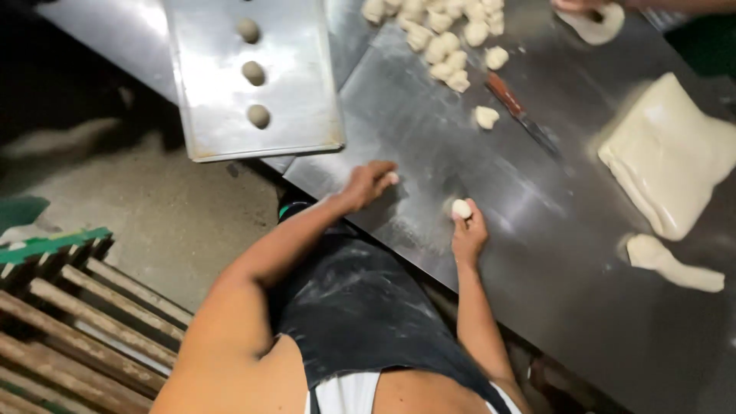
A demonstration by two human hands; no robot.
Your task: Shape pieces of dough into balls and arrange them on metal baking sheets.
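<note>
One dough ball (461,208) | at right hand (468,236) fingers' tips | on steel table (537,230)

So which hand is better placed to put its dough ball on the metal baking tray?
Probably the left hand: it sits nearer the flat metal baking tray than the right hand does.

Dim overhead light, soft glare on the steel table (429,130), dark upper-left corner, slight motion blur
</note>
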